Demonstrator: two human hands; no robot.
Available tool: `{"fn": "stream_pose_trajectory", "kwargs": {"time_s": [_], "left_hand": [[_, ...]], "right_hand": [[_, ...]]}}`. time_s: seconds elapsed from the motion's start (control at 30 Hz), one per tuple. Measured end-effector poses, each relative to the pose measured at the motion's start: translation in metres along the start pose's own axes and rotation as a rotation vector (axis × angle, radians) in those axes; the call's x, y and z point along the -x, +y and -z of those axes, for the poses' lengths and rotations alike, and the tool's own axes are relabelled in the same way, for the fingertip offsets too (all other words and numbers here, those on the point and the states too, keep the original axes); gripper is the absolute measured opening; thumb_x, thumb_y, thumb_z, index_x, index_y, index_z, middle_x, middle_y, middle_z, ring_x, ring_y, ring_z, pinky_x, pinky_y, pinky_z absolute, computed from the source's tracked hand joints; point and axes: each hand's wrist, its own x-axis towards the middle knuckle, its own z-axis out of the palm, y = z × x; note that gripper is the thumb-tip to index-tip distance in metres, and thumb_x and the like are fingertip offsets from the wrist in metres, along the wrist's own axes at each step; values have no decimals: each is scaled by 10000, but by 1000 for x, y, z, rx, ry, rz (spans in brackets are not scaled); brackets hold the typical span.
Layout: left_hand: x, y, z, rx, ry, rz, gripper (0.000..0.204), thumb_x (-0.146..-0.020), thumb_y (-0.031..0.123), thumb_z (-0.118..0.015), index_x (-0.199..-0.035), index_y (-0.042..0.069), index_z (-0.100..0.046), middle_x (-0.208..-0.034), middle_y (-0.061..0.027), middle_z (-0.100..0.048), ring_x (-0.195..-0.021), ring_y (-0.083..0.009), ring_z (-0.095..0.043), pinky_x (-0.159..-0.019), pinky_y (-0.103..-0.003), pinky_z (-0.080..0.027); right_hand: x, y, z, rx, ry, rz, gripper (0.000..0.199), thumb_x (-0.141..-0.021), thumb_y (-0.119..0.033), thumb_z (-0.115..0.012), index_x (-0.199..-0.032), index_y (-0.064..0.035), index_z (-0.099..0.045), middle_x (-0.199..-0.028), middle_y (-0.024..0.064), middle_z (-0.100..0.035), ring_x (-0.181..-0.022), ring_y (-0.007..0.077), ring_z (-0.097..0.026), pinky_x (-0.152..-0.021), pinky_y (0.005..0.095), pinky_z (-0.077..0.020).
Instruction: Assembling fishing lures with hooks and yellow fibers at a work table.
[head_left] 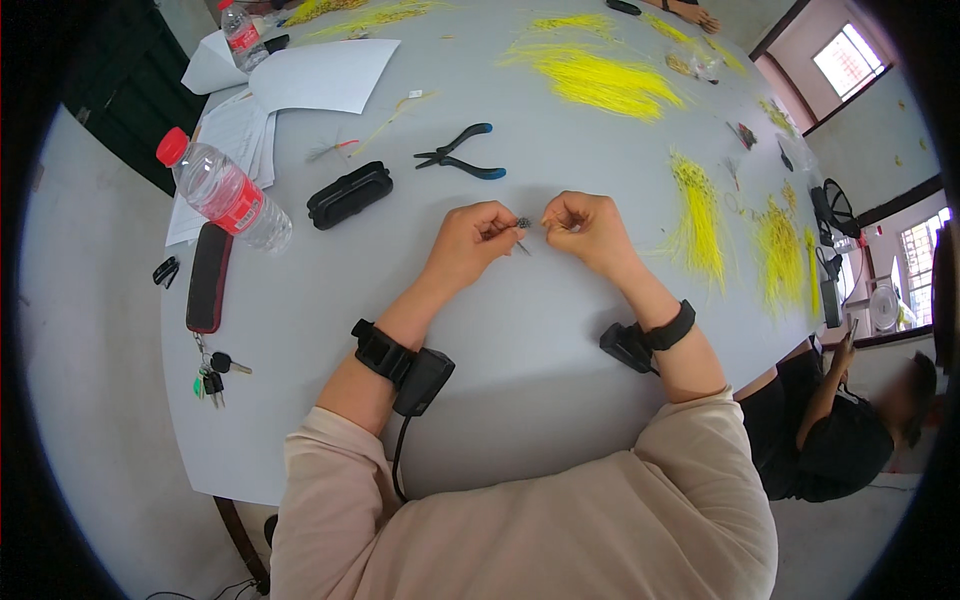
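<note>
Near the middle of the table, my left hand (470,238) pinches a small dark clustered piece (523,224) between thumb and fingertips. A thin stem or wire points down from it, toward me. Just to its right, my right hand (588,230) has its fingers curled into a pinch, a small gap away from the dark piece. Whatever those fingers hold, if anything, is too small to make out. Beyond my hands lie blue-handled pliers (465,161) with the handles spread, and a black oblong case (350,195) sits left of them.
Yellow thin strands lie in bundles at the far side (600,80) and right (697,220). A red-capped bottle (230,195), papers (325,75), a dark red-edged pouch (209,278) and keys (213,383) occupy the left. Beyond the right edge is a person in black (840,440).
</note>
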Motion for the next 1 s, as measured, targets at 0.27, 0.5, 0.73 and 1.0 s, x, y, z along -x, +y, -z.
{"fn": "stream_pose_trajectory", "kwargs": {"time_s": [0.27, 0.5, 0.73, 1.0], "left_hand": [[0, -1, -1, 3, -32, -18, 54, -805, 51, -602, -798, 20, -558, -681, 3, -573, -589, -46, -529, -472, -182, -373], [0, -4, -1, 13, -36, 3, 68, -801, 44, -611, -787, 16, -550, -679, 1, -564, -599, -53, -530, -497, -191, -393], [-1, -10, 2, 20, -4, -26, 94, -792, 21, -623, -759, 0, -538, -671, -2, -546, -605, -61, -523, -561, -206, -427], [-2, -12, 4, -12, 21, 9, 102, -791, 25, -631, -756, 5, -537, -663, 4, -543, -589, -50, -515, -535, -195, -416]], "right_hand": [[2, -1, 3, 17, -18, -11, 100, -652, -15, -629, -727, 17, -571, -582, -29, -450, -562, 52, -394, -518, 209, -374], [2, -1, 6, 14, -39, -17, 92, -662, -15, -620, -732, 20, -572, -581, -25, -460, -562, 51, -398, -520, 211, -378], [2, -8, -2, 140, -106, 104, 104, -671, -19, -598, -761, 21, -564, -581, 57, -503, -546, 114, -457, -541, 247, -416], [0, -22, -9, 304, -107, 136, 121, -668, -34, -600, -780, 7, -580, -646, 133, -577, -579, 260, -569, -569, 318, -466]]}}
